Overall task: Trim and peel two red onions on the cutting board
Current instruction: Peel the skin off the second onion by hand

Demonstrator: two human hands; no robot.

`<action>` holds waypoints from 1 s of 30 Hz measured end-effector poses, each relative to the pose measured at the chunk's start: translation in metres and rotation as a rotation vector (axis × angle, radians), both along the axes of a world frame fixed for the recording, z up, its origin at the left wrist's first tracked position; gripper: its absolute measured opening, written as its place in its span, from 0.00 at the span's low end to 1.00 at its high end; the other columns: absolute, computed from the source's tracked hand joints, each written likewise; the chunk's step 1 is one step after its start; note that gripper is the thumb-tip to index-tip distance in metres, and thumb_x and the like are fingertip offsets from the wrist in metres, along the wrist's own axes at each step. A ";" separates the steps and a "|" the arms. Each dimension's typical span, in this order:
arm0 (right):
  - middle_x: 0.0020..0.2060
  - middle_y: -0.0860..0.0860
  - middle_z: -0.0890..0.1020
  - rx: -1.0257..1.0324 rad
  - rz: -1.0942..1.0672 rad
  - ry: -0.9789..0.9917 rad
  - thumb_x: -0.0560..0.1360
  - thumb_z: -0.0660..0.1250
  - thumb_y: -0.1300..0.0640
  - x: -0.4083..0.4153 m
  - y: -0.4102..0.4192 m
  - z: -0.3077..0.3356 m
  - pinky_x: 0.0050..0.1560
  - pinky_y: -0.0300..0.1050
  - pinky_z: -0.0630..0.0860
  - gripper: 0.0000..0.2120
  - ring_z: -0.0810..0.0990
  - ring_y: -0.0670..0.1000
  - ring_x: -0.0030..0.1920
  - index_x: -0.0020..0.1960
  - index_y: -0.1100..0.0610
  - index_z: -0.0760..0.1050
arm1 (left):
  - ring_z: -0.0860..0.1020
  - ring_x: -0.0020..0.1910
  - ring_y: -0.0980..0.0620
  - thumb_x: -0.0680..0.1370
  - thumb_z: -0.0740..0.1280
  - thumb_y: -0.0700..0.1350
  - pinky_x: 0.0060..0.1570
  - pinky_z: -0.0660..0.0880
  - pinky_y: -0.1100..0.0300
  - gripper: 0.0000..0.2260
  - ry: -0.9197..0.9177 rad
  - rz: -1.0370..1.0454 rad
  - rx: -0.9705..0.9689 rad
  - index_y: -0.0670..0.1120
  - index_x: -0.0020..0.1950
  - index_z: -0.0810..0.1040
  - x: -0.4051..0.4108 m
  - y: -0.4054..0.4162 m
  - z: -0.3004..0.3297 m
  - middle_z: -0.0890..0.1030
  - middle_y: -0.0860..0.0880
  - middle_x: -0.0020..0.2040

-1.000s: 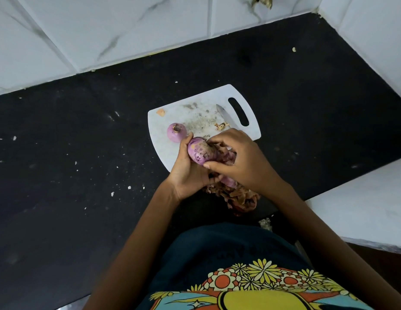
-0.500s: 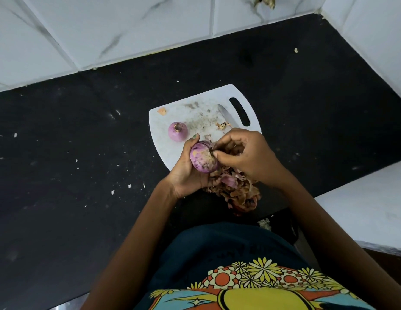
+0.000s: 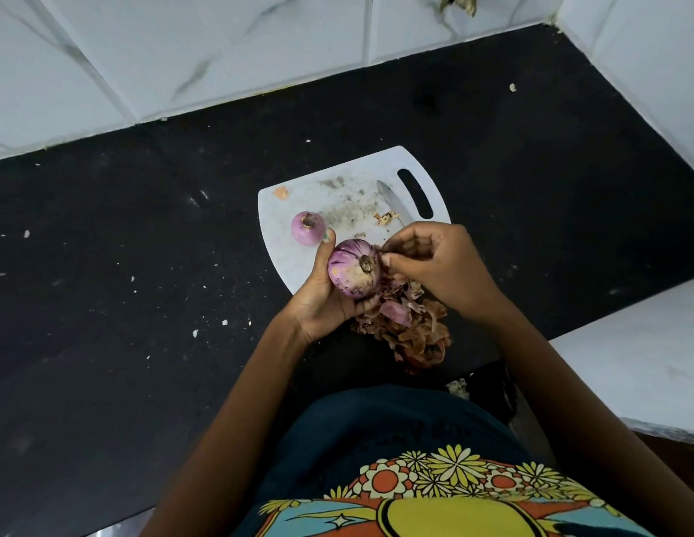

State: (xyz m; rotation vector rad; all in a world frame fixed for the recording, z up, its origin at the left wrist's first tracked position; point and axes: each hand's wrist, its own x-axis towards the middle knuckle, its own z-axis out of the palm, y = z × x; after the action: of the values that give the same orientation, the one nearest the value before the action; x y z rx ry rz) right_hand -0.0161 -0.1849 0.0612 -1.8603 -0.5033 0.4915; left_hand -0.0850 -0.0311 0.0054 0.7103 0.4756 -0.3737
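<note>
Onion point(image 3: 353, 270), partly peeled, sits cupped in the left hand point(image 3: 322, 300) just above the cutting board's point(image 3: 295, 261) near edge, fingers curled round it. At its 3 o'clock the right hand point(image 3: 434, 265) pinches a strip of skin between thumb and fingertips. A second onion point(image 3: 307, 228) rests on the board at 10 o'clock. Peels point(image 3: 411, 331) lie heaped at 5 o'clock, the knife point(image 3: 391, 203) at 1 o'clock.

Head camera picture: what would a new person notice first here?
First, the purple onion held in the left hand above the near edge of the white cutting board, while the right hand pinches at its skin. Next, a second onion on the board, and the brown peel pile below the hands.
</note>
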 end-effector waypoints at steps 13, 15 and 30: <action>0.54 0.50 0.76 -0.063 0.189 -0.487 0.73 0.70 0.58 -0.018 -0.001 -0.017 0.59 0.52 0.74 0.20 0.76 0.51 0.57 0.65 0.55 0.76 | 0.82 0.51 0.52 0.64 0.71 0.67 0.49 0.79 0.61 0.32 -0.124 0.073 -0.082 0.45 0.57 0.83 0.002 0.001 -0.004 0.83 0.44 0.55; 0.54 0.53 0.78 -0.073 0.127 -0.595 0.73 0.70 0.58 -0.020 0.000 -0.022 0.55 0.54 0.76 0.16 0.77 0.54 0.55 0.61 0.56 0.79 | 0.82 0.49 0.52 0.69 0.64 0.66 0.45 0.79 0.61 0.29 -0.100 0.117 -0.093 0.44 0.55 0.83 0.002 0.001 -0.004 0.83 0.44 0.53; 0.46 0.53 0.81 0.019 -0.083 -0.410 0.70 0.74 0.63 -0.032 0.006 -0.017 0.44 0.37 0.78 0.11 0.80 0.45 0.42 0.51 0.61 0.79 | 0.83 0.47 0.53 0.75 0.51 0.65 0.44 0.79 0.63 0.31 -0.065 0.135 0.012 0.44 0.51 0.84 0.005 -0.001 -0.007 0.84 0.45 0.50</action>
State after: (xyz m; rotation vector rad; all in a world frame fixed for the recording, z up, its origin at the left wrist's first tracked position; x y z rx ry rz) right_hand -0.0480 -0.1791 0.0438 -1.9610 -0.6947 0.0456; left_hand -0.0800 -0.0318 -0.0015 0.6953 0.4621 -0.2208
